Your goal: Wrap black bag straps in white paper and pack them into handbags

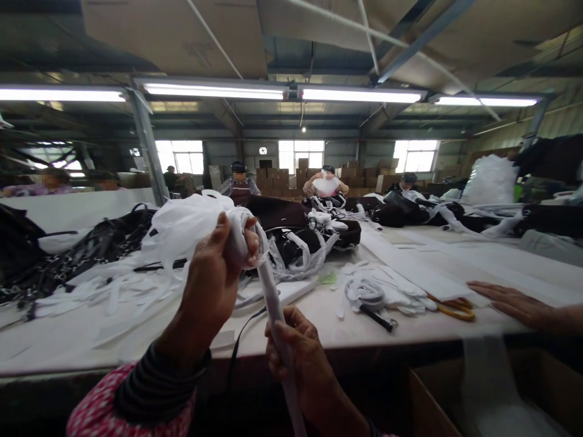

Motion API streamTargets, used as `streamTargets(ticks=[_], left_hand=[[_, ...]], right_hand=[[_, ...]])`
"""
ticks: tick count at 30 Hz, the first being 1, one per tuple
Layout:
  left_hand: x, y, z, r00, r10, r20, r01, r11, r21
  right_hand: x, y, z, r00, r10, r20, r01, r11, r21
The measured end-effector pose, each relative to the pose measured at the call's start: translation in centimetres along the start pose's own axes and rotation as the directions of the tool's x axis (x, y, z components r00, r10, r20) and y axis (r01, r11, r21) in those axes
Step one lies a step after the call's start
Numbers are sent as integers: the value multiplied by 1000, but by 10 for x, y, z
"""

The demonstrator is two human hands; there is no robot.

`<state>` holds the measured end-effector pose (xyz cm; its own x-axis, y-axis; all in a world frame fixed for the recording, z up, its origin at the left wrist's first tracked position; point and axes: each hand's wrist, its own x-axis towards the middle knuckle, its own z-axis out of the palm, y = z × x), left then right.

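My left hand (214,273) is raised above the table edge, its fingers closed round the top of a long strip wrapped in white foam paper (268,285). A loose bunch of the same white wrapping (182,227) billows out behind the fist. My right hand (294,349) grips the strip lower down, near the table's front edge. A thin black strap (239,340) hangs down between my two arms.
White paper strips (104,291) and dark bags (91,243) litter the table (68,340). A wrapped bag (314,233), a wrapped strap (368,294) and yellow scissors (455,308) lie ahead. Another person's hand (514,303) rests flat at right. Workers stand at the far side. A cardboard box (432,406) sits below.
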<state>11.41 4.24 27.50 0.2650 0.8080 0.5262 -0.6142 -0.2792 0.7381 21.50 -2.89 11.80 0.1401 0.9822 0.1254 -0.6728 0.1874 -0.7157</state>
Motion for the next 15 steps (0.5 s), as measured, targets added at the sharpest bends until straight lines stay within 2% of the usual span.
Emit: streamTargets(ticks=[2, 4, 6, 8, 10, 11, 13, 15], left_hand=[[-5, -11, -1, 993, 44, 106, -61, 985, 160], [-9, -26, -5, 973, 37, 228, -129, 907, 401], [-13, -47, -12, 941, -16, 337, -227, 709, 668], [-18, -72, -24, 885, -83, 459, -388, 416, 823], [-23, -96, -37, 790, -143, 597, -571, 185, 800], [-25, -107, -44, 728, -172, 664, -651, 131, 747], [-28, -123, -54, 627, -217, 749, -744, 120, 657], [-29, -132, -59, 585, -269, 765, -762, 139, 632]], right_hand=[[-2, -3, -6, 998, 28, 61, -24, 997, -71], [-6, -8, -12, 994, 51, 100, -34, 985, -168], [-10, -17, -19, 991, 89, 102, -60, 965, -257], [-12, -28, -26, 987, 147, 71, -119, 946, -301], [-13, -41, -33, 977, 211, 38, -188, 929, -319], [-12, -47, -37, 969, 247, 26, -225, 917, -331], [-8, -59, -45, 944, 330, 13, -303, 882, -361], [-4, -70, -54, 924, 383, 7, -351, 853, -386]])
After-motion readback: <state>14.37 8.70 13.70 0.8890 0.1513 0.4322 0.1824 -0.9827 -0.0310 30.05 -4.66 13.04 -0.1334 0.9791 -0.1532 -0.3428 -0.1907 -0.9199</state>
